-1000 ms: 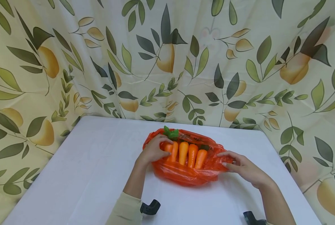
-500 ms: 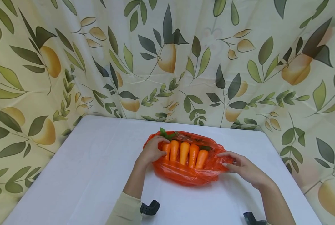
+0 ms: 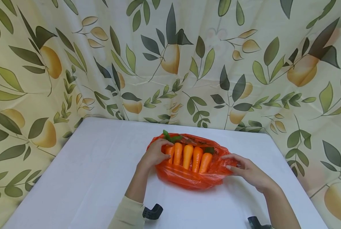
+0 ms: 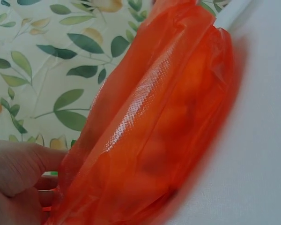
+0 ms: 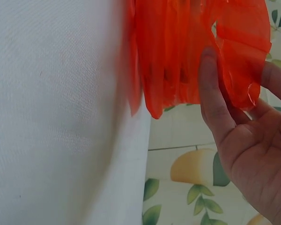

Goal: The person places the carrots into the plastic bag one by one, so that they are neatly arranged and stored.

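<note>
A red plastic bag (image 3: 187, 179) lies on its side on the table, its mouth spread open. Several orange carrots (image 3: 188, 156) stand side by side in that mouth, and some green leaves (image 3: 170, 137) show at its back left. My left hand (image 3: 154, 154) reaches in at the left end and holds the leftmost carrot (image 3: 170, 152) between thumb and fingers. At the right end, my right hand (image 3: 249, 170) grips the bag's edge, thumb on one side and fingers on the other. In the left wrist view, the bag (image 4: 140, 122) hides the carrots and the left fingertips.
Under the bag is a white-covered table (image 3: 101, 165), with its far edge just behind the bag. A leaf-and-fruit patterned curtain (image 3: 199, 63) hangs behind and at both sides. Dark wrist-worn devices (image 3: 153, 211) are visible near the forearms.
My left hand has shifted slightly left with the leftmost carrot, which now stands more in line beside the others. The green leaves have dipped a little. My right hand stays put.
</note>
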A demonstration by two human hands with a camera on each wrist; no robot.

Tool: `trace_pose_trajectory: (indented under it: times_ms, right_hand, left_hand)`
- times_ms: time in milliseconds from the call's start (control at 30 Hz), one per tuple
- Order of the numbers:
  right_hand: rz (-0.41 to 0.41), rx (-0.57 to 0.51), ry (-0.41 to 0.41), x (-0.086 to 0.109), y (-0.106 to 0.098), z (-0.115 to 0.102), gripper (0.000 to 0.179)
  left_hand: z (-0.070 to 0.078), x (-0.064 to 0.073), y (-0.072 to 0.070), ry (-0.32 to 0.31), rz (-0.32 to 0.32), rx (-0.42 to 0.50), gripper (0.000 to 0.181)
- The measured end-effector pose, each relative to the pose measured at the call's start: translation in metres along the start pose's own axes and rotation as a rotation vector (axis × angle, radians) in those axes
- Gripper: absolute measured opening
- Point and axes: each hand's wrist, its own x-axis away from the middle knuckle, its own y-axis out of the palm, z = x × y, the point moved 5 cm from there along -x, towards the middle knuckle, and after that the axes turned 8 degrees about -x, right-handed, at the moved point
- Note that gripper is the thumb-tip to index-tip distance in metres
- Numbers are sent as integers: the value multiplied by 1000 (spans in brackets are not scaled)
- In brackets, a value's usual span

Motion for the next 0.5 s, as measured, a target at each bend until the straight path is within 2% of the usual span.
trace_pose_trajectory:
  times_ms: [200,500]
  right_hand:
    - [10,-3,3,0,1,-1,42]
    - [-1,8,-24,0,1,-2,41]
  left_hand:
    - [4,1,-2,25,11,-8,41]
    - [0,-1,4,-49,-48,-40,39]
